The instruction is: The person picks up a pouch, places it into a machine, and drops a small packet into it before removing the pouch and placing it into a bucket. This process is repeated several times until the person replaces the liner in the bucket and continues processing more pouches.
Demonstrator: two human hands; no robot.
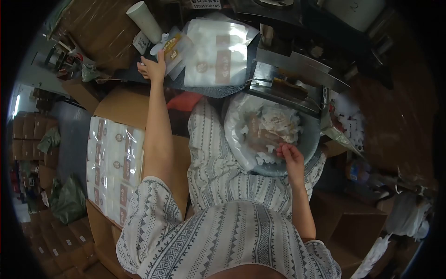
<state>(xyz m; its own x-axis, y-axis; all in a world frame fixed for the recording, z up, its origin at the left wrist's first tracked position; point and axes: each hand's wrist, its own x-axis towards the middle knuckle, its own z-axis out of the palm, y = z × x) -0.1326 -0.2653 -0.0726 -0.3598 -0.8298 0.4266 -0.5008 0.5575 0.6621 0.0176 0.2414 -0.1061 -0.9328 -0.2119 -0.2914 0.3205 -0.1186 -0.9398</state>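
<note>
My left hand (152,69) reaches to the worktop's left part, its fingers apart and nothing visible in its grip. Its thumb is beside a small stack of plastic packets with a yellow label (173,44). Just right of them lies a pile of clear plastic bags (216,53) with pinkish-brown print. Over a round tub lined with clear plastic (236,135), my right hand (292,158) is closed in a pinch; what its fingertips hold, if anything, is too small to name. Crumpled white and printed plastic scraps (278,125) fill the tub.
An open cardboard box (123,103) at my left holds wrapped printed packs (116,162). A white cylinder (144,22) stands behind my left hand. A metal machine (297,65) sits behind the tub. Stacked cartons (58,239) line the left; an open carton (357,228) is at right.
</note>
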